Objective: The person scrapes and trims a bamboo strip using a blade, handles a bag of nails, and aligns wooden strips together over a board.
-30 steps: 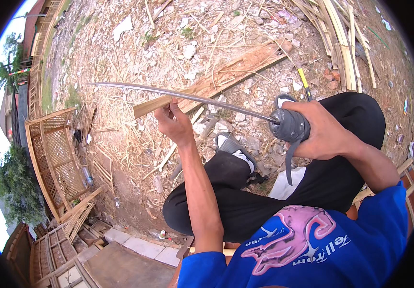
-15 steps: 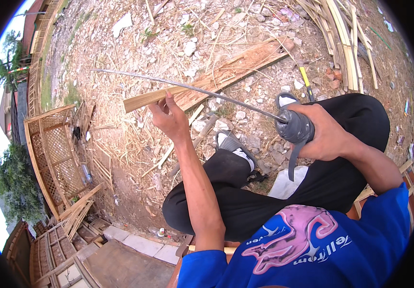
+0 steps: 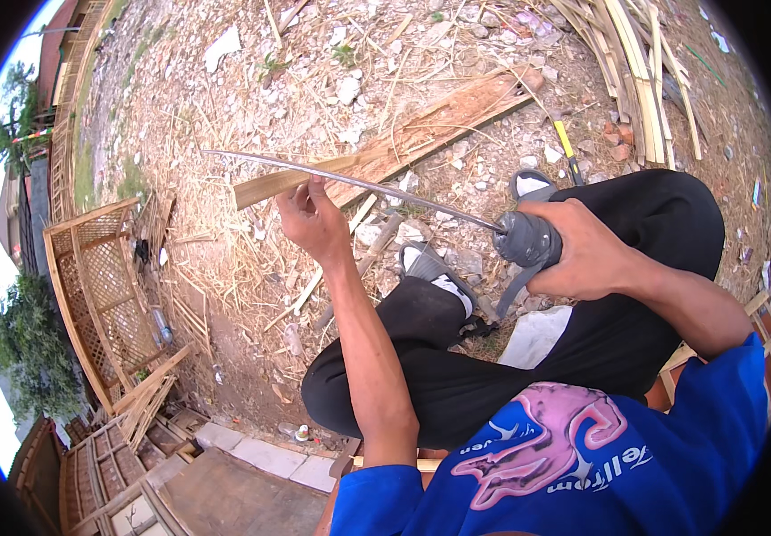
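Rubble-strewn ground [image 3: 247, 384] filled most of my remote view, with a lattice panel [image 3: 110, 284] at middle left and a broad plank [image 3: 457, 116] at upper centre. Near the centre I saw a long thin blade [image 3: 385, 189] cross in front of a wooden strip [image 3: 265, 189]; I couldn't tell whether the 2 touched. The right hand [image 3: 589, 250] was curled around the blade's black handle [image 3: 524, 239]; the left hand [image 3: 316, 223], left of centre, pinched the strip between thumb and fingers.
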The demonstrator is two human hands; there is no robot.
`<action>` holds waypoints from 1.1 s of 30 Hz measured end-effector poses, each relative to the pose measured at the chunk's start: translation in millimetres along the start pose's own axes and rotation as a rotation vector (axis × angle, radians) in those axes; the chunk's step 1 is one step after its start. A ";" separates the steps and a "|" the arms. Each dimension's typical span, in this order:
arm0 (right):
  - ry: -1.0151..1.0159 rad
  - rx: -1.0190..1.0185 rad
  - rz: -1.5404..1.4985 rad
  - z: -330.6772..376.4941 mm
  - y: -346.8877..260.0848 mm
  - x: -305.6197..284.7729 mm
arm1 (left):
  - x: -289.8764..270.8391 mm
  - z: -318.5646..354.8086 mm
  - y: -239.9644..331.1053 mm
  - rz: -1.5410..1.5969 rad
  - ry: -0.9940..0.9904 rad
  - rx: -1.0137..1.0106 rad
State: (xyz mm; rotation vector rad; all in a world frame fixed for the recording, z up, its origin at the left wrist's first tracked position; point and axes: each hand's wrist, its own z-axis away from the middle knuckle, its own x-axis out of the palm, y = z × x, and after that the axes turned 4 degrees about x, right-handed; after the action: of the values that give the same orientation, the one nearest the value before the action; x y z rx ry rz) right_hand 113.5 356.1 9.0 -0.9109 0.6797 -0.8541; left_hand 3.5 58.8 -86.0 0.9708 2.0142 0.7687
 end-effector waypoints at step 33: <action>0.157 -0.003 0.065 -155.2 110.8 65.0 | -17.7 -15.6 -4.3 0.101 0.080 -0.207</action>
State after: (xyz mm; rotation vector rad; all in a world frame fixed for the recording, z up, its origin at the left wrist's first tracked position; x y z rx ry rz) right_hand 58.5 278.2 -168.5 -0.8256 0.8421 -0.8724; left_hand -3.5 39.0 -74.5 0.9390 1.9185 1.0643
